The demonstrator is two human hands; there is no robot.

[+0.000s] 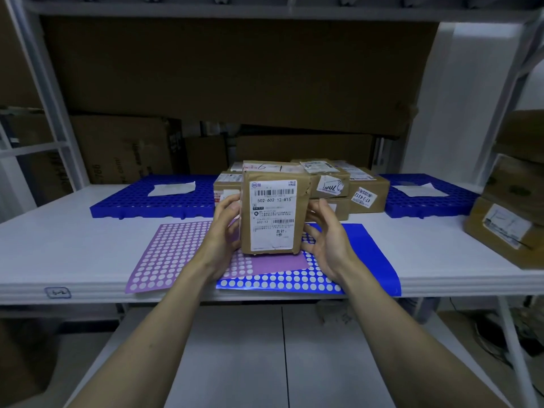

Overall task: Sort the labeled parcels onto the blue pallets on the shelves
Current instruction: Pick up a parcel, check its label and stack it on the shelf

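A brown parcel (pixel 272 213) with a white barcode label facing me stands upright on the sticker sheets at the shelf's front. My left hand (pixel 225 228) grips its left side with curled fingers. My right hand (pixel 325 240) is beside its right side, fingers spread and relaxed, touching or nearly touching it. Behind it sits a pile of several labeled brown parcels (pixel 338 187). A blue pallet (pixel 153 201) lies at the back left and another blue pallet (pixel 426 201) at the back right, each with a white paper slip on it.
A purple sticker sheet (pixel 167 254) and a blue sticker sheet (pixel 362 260) with white dots lie under the parcel. Larger cardboard boxes (pixel 506 225) stand at the shelf's right end. Big cartons line the back. White shelf uprights (pixel 50 98) frame both sides.
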